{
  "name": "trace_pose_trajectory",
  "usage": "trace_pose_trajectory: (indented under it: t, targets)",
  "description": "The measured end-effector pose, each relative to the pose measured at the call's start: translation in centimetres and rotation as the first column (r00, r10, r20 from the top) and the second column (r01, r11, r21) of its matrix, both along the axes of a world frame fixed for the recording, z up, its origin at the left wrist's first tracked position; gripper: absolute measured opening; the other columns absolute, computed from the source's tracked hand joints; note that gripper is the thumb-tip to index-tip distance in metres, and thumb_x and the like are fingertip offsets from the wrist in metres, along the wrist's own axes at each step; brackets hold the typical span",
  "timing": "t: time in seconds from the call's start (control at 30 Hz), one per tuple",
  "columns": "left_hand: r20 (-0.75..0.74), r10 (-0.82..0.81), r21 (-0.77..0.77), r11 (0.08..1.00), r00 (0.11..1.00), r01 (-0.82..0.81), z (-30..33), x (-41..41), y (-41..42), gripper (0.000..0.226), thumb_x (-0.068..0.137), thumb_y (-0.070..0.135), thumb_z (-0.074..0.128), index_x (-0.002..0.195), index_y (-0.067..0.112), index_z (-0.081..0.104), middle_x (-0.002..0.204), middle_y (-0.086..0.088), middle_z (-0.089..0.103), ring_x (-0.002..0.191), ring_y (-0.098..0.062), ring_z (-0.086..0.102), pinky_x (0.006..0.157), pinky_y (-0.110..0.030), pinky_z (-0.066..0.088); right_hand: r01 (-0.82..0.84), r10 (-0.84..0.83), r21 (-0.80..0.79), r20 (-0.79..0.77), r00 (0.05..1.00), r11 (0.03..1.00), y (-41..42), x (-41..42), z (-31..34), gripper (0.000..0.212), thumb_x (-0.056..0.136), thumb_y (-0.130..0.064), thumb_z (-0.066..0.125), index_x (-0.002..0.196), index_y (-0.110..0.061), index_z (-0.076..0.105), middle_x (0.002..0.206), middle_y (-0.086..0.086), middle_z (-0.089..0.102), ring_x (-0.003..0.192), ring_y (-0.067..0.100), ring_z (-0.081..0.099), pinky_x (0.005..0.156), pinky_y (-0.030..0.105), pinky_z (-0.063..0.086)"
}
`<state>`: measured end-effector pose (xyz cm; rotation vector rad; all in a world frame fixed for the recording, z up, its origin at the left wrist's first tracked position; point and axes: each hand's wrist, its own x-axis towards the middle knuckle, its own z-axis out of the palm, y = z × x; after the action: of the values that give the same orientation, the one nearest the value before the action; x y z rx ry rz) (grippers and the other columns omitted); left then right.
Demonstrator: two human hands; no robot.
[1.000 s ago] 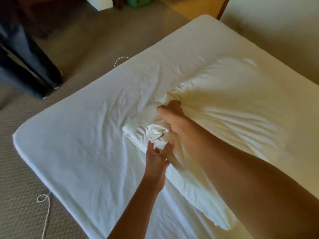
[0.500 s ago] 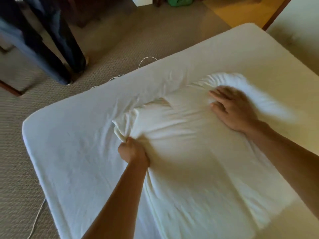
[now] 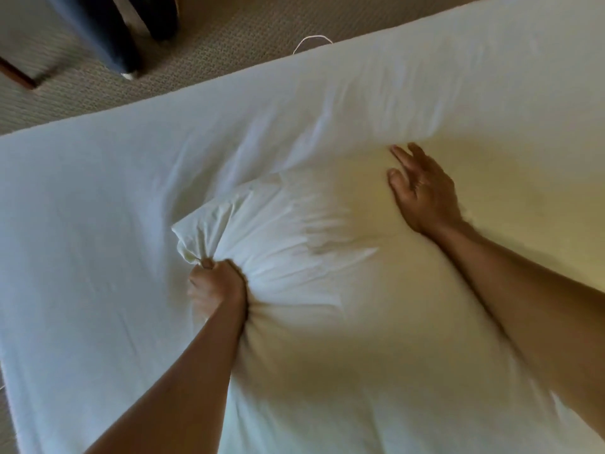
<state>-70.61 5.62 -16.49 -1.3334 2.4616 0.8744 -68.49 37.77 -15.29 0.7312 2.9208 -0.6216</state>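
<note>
Holding the pillow (image 3: 320,290) in the middle of the bed (image 3: 91,224) | left hand (image 3: 216,286) at 8 o'clock squeezes a bunched corner, likely so it cannot slide | right hand (image 3: 422,191) at 2 o'clock lies flat, fingers spread, maybe to smooth it

One white pillow (image 3: 327,257) on one sheeted mattress (image 3: 98,208), two bare hands above the mattress, left hand (image 3: 216,286) and right hand (image 3: 422,191), one white cord (image 3: 311,40) beyond the mattress, two dark trouser legs (image 3: 108,31) beyond the mattress.
</note>
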Motion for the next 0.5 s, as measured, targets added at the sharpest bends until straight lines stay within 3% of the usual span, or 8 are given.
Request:
trace_pose_trajectory:
  t: [0.3,0.5]
  targets:
    - [-0.074,0.008,-0.026,1.000,0.997,-0.010,-2.3,-0.6,-0.9,0.031,0.090,0.015,0.046,0.110,0.007,0.069,0.114,-0.020,0.063,0.110,-0.041,0.056,0.089,-0.042,0.044,0.077,-0.077,0.006,-0.024,0.997,0.997,1.2,-1.9,-1.7,0.065,0.091,-0.060,0.021,0.148,-0.033,0.037,0.159,0.003,0.031,0.145,0.022,0.030,0.115,0.043,0.027]
    - [-0.155,-0.034,0.119,0.991,0.987,0.053,-3.2,-1.1,-2.7,0.047,0.095,0.030,0.034,0.101,-0.001,0.069,0.104,-0.023,0.067,0.102,-0.041,0.061,0.091,-0.046,0.049,0.188,-0.187,0.059,-0.022,0.982,0.980,0.4,-2.0,-0.2,0.049,0.102,-0.042,0.026,0.148,-0.030,0.039,0.154,0.002,0.040,0.138,0.028,0.039,0.113,0.038,0.029]
